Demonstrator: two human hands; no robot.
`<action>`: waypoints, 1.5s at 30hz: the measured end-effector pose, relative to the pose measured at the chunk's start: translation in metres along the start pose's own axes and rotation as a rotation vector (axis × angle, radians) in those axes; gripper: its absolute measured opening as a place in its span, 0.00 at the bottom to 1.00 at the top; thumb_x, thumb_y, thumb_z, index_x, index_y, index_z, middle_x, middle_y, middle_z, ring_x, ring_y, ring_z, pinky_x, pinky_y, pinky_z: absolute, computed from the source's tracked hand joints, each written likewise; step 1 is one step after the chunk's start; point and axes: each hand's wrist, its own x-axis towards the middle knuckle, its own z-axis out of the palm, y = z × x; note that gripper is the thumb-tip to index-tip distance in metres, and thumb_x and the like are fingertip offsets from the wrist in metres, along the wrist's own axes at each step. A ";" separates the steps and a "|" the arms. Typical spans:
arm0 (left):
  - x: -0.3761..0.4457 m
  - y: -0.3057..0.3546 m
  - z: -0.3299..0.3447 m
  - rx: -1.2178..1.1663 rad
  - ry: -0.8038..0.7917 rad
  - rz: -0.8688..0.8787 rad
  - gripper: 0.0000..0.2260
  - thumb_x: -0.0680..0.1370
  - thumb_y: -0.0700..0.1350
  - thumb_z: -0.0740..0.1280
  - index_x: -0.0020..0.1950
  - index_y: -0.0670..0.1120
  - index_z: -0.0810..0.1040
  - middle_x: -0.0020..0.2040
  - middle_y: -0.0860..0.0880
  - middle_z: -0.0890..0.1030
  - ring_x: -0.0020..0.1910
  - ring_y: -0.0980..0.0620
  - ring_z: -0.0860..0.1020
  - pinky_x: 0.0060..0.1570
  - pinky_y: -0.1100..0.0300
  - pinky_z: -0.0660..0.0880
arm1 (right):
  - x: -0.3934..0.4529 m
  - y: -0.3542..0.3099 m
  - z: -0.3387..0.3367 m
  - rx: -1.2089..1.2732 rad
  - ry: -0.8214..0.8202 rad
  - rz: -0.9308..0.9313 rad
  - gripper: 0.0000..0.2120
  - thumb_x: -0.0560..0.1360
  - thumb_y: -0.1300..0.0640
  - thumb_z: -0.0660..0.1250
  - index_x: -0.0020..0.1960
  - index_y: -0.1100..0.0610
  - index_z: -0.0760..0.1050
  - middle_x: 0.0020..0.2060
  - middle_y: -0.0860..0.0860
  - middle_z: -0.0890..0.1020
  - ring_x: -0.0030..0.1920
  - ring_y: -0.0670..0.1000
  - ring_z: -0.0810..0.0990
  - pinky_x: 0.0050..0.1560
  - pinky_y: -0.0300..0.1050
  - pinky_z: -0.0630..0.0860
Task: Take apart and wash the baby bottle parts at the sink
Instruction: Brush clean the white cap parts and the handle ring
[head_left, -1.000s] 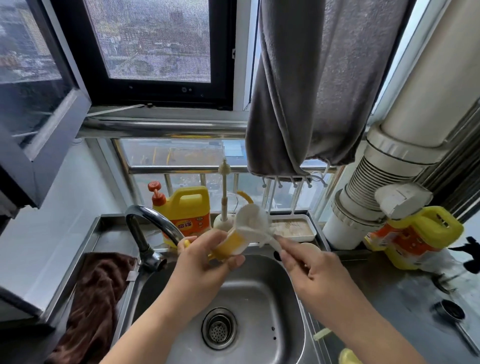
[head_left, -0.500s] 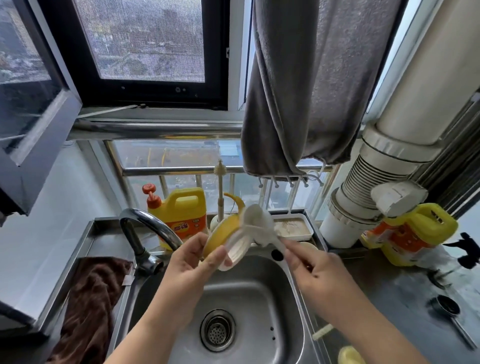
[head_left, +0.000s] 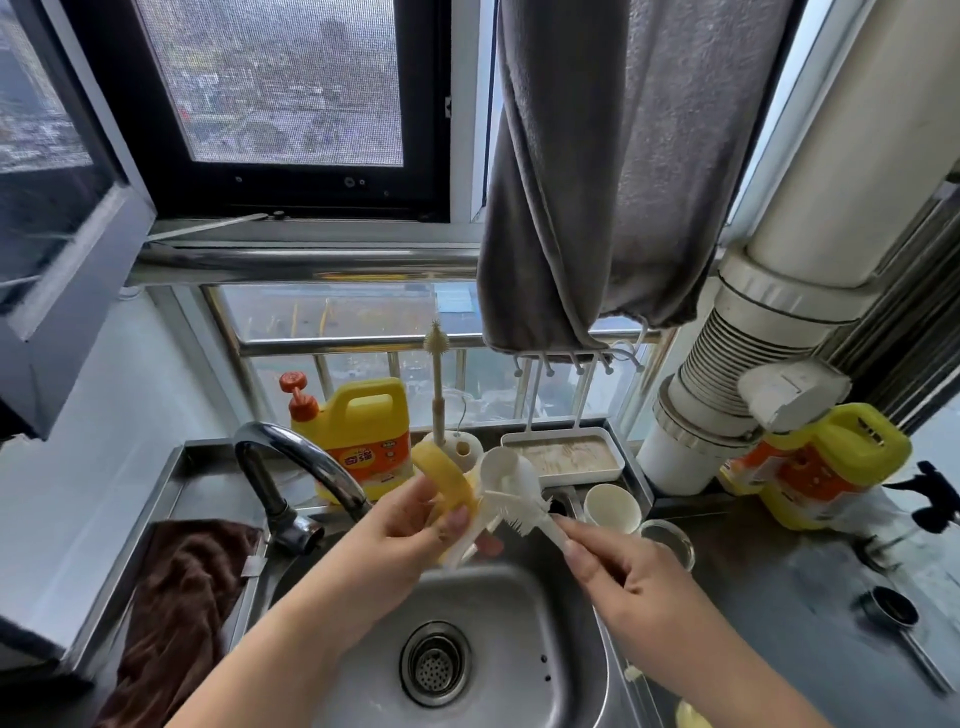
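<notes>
While my left hand (head_left: 410, 530) curls its fingers and thumb round the yellow bottle collar (head_left: 448, 483), I hold it up over the sink (head_left: 561, 639), just in front of the faucet (head_left: 301, 467). My right hand (head_left: 623, 587) pinches the handle of the white bottle brush (head_left: 511, 506) between thumb and fingertips, and its bristles touch the collar's rim (how far in they reach I cannot tell). A white cup (head_left: 612, 508) and a glass cup (head_left: 667, 540) stand at the sink's right edge. A yellow detergent jug (head_left: 363, 431) stands at the counter's back edge, and a brown cloth (head_left: 182, 597) lies on the left.
</notes>
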 end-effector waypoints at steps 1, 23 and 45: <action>-0.001 0.001 -0.001 0.034 -0.014 0.003 0.14 0.71 0.44 0.66 0.57 0.47 0.77 0.49 0.49 0.85 0.50 0.54 0.82 0.49 0.65 0.74 | 0.000 0.001 0.000 -0.018 0.004 -0.006 0.17 0.78 0.50 0.62 0.49 0.25 0.72 0.37 0.50 0.83 0.35 0.49 0.77 0.37 0.39 0.70; 0.005 -0.010 -0.002 -0.147 0.211 0.095 0.31 0.57 0.65 0.78 0.56 0.53 0.81 0.56 0.48 0.83 0.56 0.52 0.80 0.61 0.54 0.69 | 0.000 -0.008 -0.003 0.025 -0.033 -0.006 0.14 0.79 0.52 0.61 0.56 0.32 0.72 0.31 0.44 0.81 0.32 0.44 0.77 0.33 0.36 0.71; 0.003 -0.003 0.002 -0.100 0.107 0.177 0.29 0.57 0.65 0.77 0.52 0.53 0.83 0.49 0.51 0.84 0.47 0.56 0.81 0.46 0.68 0.75 | 0.015 0.004 -0.008 0.031 0.045 0.083 0.12 0.79 0.50 0.60 0.60 0.38 0.74 0.28 0.38 0.77 0.29 0.39 0.73 0.33 0.31 0.67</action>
